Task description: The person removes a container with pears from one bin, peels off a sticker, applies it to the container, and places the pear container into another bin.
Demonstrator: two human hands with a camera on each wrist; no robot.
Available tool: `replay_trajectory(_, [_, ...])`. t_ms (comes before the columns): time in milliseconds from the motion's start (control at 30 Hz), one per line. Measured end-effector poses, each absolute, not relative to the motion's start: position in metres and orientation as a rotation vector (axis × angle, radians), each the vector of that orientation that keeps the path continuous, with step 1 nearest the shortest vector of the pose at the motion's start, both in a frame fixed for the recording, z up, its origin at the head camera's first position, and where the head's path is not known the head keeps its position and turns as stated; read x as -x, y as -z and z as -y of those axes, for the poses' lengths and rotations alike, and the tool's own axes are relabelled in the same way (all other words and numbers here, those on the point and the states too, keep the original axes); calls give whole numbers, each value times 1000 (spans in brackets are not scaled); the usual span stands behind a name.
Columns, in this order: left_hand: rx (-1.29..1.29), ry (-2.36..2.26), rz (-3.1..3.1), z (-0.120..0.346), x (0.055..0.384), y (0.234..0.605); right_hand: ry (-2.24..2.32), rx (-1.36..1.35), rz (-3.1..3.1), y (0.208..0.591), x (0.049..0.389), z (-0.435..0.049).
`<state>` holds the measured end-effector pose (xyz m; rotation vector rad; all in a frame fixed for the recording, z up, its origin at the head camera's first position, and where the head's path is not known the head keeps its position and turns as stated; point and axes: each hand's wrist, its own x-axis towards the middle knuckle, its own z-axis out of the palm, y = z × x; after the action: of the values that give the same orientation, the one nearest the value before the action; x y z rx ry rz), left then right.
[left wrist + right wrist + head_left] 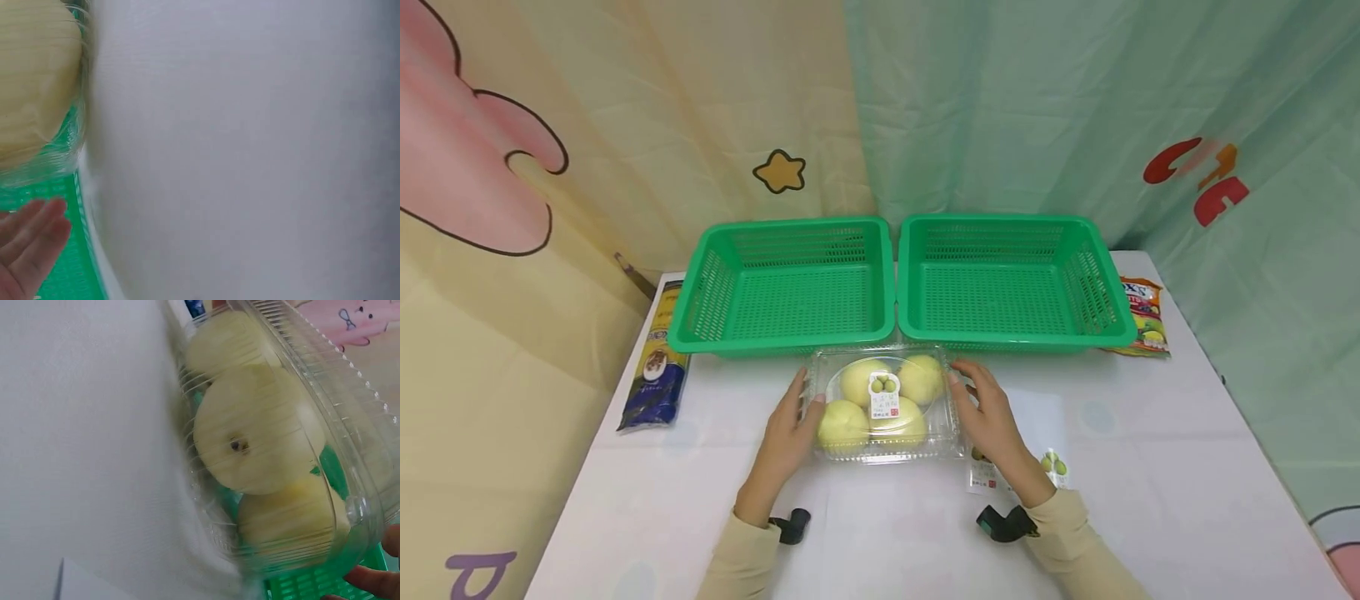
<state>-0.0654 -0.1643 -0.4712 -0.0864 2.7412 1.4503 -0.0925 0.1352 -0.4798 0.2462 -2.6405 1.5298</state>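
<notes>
A clear plastic clamshell box [883,446] of several round, pale yellow fruits [844,427] sits in front of two green baskets. On its lid is a white label [883,396] printed with green fruit. My left hand [786,433] is at the box's left side, thumb beside the edge; the left wrist view shows its fingers [39,240] straight. At the right side my right hand [996,417] has its thumb and fingertips right at the edge, loosely bent. One fruit [256,431] shows a dark stem dimple through the wall.
Side by side at the back stand a left green basket [782,343] and a right green basket [1015,340]. A blue and yellow packet [658,367] lies far left, a colourful snack bag [1146,321] far right. Labels [1054,467] on a pale sheet lie under my right forearm.
</notes>
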Motion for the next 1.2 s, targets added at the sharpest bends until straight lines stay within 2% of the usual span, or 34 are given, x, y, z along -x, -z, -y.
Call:
replay_trajectory(233, [241, -1521, -2678, 169, 64, 479, -1555, -204, 2663, 486, 95, -135])
replay_trajectory(500, [328, -1601, -2685, 172, 65, 489, -1616, 15, 2670, 487, 98, -130])
replay_trajectory(800, [393, -1646, -2601, 170, 69, 483, -2314, 313, 2512, 480, 101, -141])
replay_trajectory(1200, [467, -1710, -2492, 170, 71, 479, -2420, 346, 2460, 479, 102, -141])
